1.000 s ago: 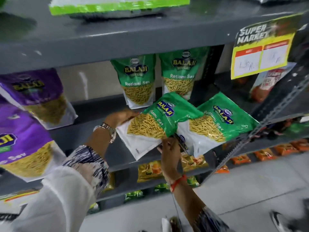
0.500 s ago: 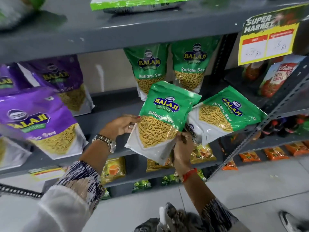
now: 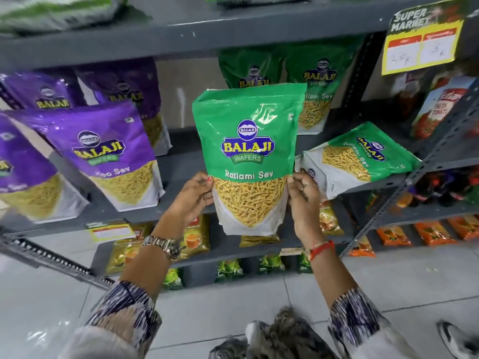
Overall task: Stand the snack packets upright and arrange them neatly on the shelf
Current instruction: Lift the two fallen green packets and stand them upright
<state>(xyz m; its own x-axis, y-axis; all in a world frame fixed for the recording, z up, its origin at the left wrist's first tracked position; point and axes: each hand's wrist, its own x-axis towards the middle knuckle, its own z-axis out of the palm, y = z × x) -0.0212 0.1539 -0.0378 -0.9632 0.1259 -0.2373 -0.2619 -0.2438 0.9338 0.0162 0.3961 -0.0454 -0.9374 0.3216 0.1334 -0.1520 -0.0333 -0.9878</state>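
I hold a green Ratlami Sev packet (image 3: 248,156) upright in front of the grey shelf (image 3: 181,161). My left hand (image 3: 193,196) grips its left edge and my right hand (image 3: 303,195) grips its right edge. Another green packet (image 3: 357,158) lies tilted on its side on the shelf, just right of my right hand. Two more green packets (image 3: 318,81) stand upright at the back of the shelf, partly hidden by the held one. Several purple sev packets (image 3: 108,154) lean on the left part of the same shelf.
A yellow price sign (image 3: 422,45) hangs from the upper shelf at the right. A perforated metal upright (image 3: 425,164) slants across the right side. Tomato packets (image 3: 438,110) fill the adjoining rack. Lower shelves hold small yellow and orange sachets (image 3: 394,235). Tiled floor lies below.
The green packet went from lying slanted to upright, lifted higher in front of the shelf. My left hand came from behind it to its left edge; my right hand shifted to the right edge.
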